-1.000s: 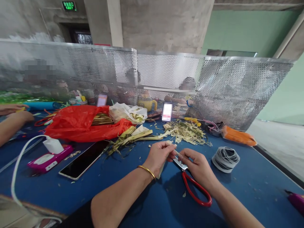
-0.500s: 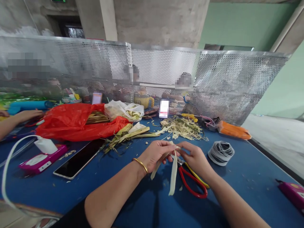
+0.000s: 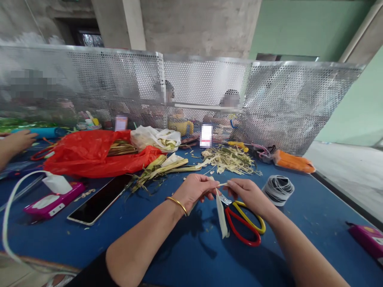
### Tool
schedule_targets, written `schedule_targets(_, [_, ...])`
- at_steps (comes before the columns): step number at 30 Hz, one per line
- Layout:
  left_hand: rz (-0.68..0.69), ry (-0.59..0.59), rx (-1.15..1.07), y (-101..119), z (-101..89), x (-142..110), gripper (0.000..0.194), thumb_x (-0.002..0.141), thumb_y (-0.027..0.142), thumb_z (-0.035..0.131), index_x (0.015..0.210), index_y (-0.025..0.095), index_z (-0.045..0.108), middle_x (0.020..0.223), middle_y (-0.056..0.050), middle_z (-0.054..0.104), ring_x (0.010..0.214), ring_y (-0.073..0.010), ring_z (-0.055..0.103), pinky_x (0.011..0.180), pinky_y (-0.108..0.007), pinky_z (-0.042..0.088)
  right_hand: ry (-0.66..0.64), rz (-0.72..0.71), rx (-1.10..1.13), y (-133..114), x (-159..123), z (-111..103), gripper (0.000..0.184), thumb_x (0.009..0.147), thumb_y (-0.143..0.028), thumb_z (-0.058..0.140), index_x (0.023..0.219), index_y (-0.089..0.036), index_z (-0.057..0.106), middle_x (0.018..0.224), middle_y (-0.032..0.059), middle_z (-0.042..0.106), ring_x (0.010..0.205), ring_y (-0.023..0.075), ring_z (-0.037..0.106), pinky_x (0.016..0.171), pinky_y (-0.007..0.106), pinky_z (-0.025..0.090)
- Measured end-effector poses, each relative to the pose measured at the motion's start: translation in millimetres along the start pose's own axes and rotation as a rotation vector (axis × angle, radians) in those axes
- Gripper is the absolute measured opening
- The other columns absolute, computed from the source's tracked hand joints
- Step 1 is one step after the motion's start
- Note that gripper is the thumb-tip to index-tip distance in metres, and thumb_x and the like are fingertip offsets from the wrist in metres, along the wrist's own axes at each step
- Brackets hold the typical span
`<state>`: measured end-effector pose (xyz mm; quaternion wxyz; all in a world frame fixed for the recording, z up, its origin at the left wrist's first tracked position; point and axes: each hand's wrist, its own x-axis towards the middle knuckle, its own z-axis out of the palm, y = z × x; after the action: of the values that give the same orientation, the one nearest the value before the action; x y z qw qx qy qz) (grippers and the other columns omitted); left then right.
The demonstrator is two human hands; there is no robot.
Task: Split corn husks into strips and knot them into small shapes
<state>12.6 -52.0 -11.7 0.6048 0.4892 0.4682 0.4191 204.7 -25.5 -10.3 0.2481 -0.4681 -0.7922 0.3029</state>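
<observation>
Pinching pale plant-leaf strip between thumb and forefinger of left hand; gripping short stretch of same strip at fingertips of right hand. Spanning both hands at blade end of scissors, with loose tail hanging just left of red handle. Judging strip as very light, thin and pliable; probably dry enough for not slipping, but risking splitting along grain under hard pulling. Favouring hold close to fold, flat between finger pads, leaving tail free.

Watching blade edges of scissors, partly hidden near fingers; not telling whether touching. Noting shredded leaf pile beyond scissors, coil of thin cord or wire to right, smartphone well left. Placing dark table edge well right of scissors. Estimating widest room for moving on near side of scissors, over blue tabletop.
</observation>
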Motion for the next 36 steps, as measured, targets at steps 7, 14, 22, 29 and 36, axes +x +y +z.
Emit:
schedule_targets(7, [0.107,-0.178,0.282,-6,11.3,-8,0.026,0.073,0.040,0.065,0.067,0.014,0.067,0.066,-0.003,0.069,0.044,-0.0085,0.056,0.039,-0.017,0.031,-0.039,0.021,0.230,-6,-1,15,0.055,0.081,-0.065,0.045,0.063,-0.015,0.059,0.063,0.0009,0.055,0.064,0.0146,0.048,0.061,0.026,0.038])
schedule_targets(14, [0.151,-0.130,0.298,-9,9.0,-5,0.028,0.074,0.040,0.064,0.061,0.015,0.064,0.064,-0.004,0.068,0.044,-0.0090,0.057,0.043,-0.018,0.036,-0.090,0.093,0.237,-3,-2,8,0.048,0.082,-0.057,0.047,0.058,-0.016,0.057,0.048,-0.0037,0.045,0.047,0.0097,0.036,0.048,0.023,0.029])
schedule_targets(22, [0.149,-0.047,0.271,-1,8.9,-6,0.025,0.075,0.035,0.061,0.058,0.016,0.062,0.064,-0.002,0.069,0.043,-0.0085,0.054,0.044,-0.018,0.035,0.219,0.004,-0.196,3,-1,-5,0.033,0.084,-0.042,0.051,0.069,-0.021,0.071,0.076,0.0041,0.067,0.073,0.0183,0.058,0.065,0.028,0.039])
schedule_targets(29, [0.189,-0.187,0.452,-15,16.6,-7,0.023,0.076,0.033,0.058,0.064,0.016,0.068,0.060,-0.002,0.067,0.044,-0.0117,0.058,0.047,-0.019,0.040,0.006,0.138,0.612,-17,-7,34,0.036,0.074,-0.051,0.063,0.066,-0.016,0.061,0.056,-0.0015,0.056,0.050,0.0124,0.050,0.050,0.025,0.036])
schedule_targets(36, [0.091,-0.091,0.485,-26,17.5,0,0.035,0.078,0.044,0.056,0.056,0.017,0.064,0.057,-0.004,0.067,0.042,-0.0117,0.058,0.046,-0.019,0.041,0.414,0.016,0.604,-22,-9,18,0.024,0.073,-0.038,0.066,0.064,-0.018,0.055,0.054,-0.0054,0.044,0.052,0.0094,0.040,0.051,0.023,0.033])
